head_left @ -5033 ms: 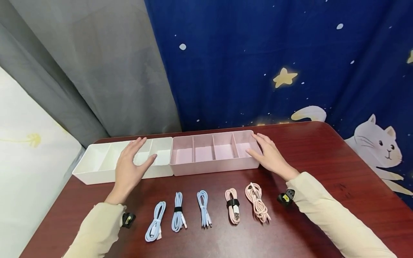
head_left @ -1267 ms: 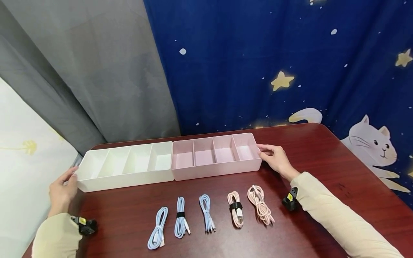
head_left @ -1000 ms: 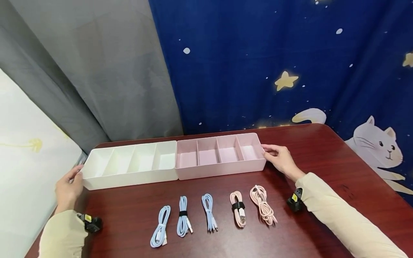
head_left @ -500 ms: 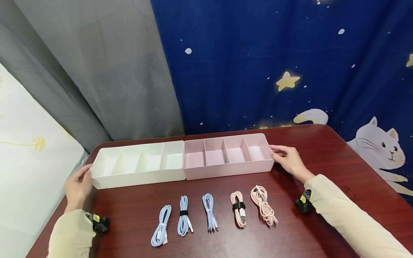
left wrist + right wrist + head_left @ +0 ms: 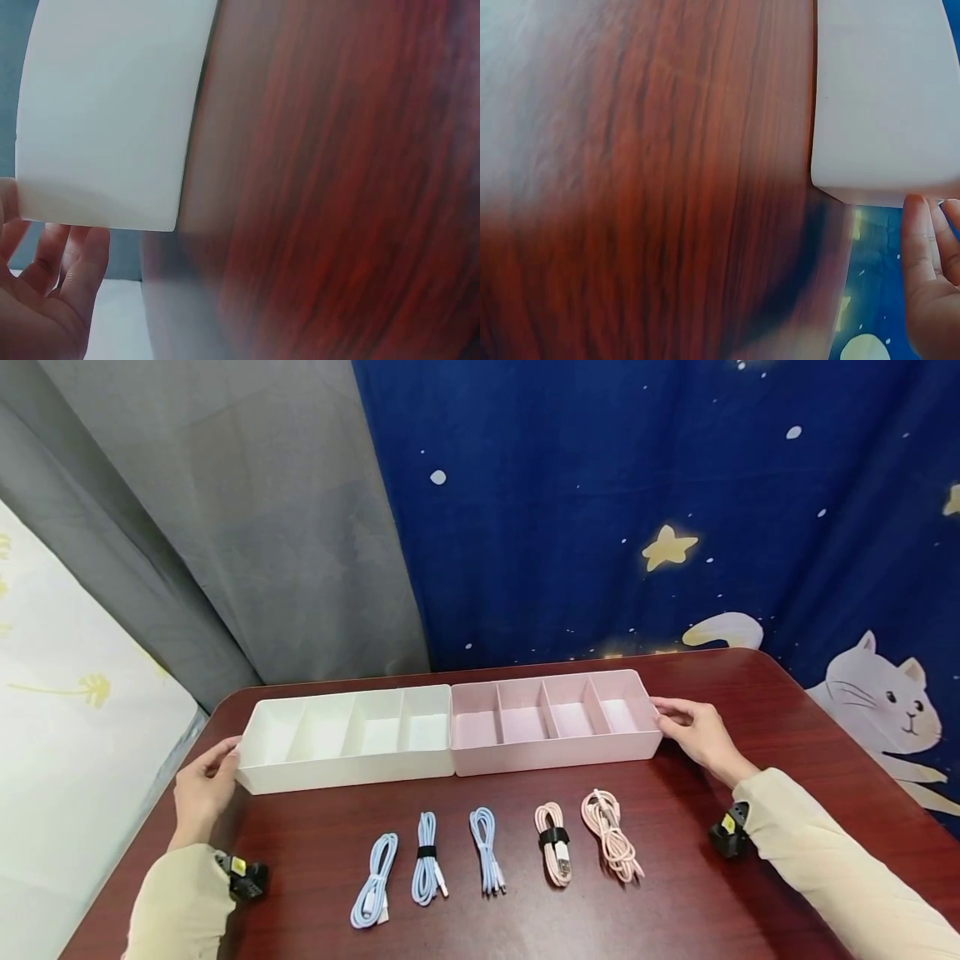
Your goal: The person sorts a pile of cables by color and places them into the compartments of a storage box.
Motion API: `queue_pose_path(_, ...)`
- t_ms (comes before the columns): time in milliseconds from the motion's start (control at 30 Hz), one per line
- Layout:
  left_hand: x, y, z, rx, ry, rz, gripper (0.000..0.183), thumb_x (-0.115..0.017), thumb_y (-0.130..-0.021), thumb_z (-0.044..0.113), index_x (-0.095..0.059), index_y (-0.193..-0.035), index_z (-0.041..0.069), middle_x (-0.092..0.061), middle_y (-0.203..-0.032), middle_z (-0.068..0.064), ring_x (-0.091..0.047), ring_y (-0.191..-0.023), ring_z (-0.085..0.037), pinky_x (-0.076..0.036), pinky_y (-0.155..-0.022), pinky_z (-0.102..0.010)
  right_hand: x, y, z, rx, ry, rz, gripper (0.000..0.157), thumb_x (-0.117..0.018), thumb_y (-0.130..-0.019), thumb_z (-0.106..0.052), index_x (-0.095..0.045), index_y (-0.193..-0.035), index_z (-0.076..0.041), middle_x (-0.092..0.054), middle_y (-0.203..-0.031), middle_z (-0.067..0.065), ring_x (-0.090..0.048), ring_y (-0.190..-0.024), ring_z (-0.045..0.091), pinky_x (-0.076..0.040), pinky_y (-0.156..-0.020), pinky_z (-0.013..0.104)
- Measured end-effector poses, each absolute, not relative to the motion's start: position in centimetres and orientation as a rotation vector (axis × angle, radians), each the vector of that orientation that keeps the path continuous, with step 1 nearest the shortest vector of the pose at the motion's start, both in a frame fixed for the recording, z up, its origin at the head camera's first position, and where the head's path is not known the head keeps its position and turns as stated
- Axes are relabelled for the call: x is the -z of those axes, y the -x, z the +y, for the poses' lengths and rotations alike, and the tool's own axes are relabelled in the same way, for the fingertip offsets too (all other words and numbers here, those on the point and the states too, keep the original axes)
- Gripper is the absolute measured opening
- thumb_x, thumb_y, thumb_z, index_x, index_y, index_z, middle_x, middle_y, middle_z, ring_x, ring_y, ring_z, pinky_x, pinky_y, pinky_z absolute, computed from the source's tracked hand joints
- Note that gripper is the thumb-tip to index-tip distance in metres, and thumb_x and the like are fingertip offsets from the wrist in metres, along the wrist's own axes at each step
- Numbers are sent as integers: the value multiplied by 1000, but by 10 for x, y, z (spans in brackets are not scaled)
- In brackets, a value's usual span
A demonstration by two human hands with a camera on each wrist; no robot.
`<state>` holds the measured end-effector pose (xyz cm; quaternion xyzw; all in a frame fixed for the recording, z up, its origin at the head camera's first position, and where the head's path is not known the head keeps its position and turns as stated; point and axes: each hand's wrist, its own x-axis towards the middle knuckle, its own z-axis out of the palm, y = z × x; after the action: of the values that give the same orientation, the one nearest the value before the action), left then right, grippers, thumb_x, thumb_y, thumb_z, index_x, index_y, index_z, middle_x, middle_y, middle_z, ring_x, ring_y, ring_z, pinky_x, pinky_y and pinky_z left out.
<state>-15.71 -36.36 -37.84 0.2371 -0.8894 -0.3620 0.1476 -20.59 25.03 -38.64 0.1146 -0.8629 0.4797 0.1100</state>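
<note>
A white four-compartment organizer tray (image 5: 345,770) and a matching pink one (image 5: 558,753) stand end to end on the table, their short ends meeting in the middle. My left hand (image 5: 201,789) touches the outer end of the white tray; its fingertips lie against that wall in the left wrist view, where the tray side (image 5: 112,112) fills the upper left. At the far end of the pink tray, my right hand (image 5: 701,737) rests its fingers against the outer wall. The right wrist view has fairly straight fingers (image 5: 917,247) meeting the pink end. All compartments hold nothing.
In front of the trays lie three coiled blue cables (image 5: 373,881) (image 5: 425,860) (image 5: 486,852) and two coiled pink cables (image 5: 551,843) (image 5: 611,839). The dark red table (image 5: 795,760) ends at curtains (image 5: 525,527) behind.
Over the last second both trays have slid rightward together, with a hand at each end. Earlier, the left hand hovered over the white tray and the right near the pink one. The cables stay put.
</note>
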Motion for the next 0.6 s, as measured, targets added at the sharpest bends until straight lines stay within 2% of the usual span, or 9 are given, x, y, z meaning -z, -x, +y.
queue_pose_path(267,382,156,-346,1069,-658,-2506,37,-42,-91,29,-55,-122,12,-53,-76,8,-42,-65,3,-37,-57,-20,384,201,266,-1387,-297,-2584,33,-53,-85,0,-52,-116,10,-57,-101,31,-54,-73,-9,-45,-62,9)
queue_pose_path(433,383,158,-336,1150,-620,-2466,37,-44,-91,28,-55,-122,10,-52,-76,8,-46,-62,3,-39,-51,-15,381,197,274,-1378,-276,-2583,33,-53,-86,-1,-52,-117,10,-56,-102,31,-55,-74,-8,-45,-62,9)
queue_pose_path(600,383,157,-332,1212,-607,-2445,37,-46,-91,28,-55,-122,10,-53,-79,5,-48,-64,4,-42,-52,-11,381,197,280,-1371,-277,-2590,34,-52,-87,-1,-50,-118,11,-55,-103,32,-55,-74,-6,-45,-62,8)
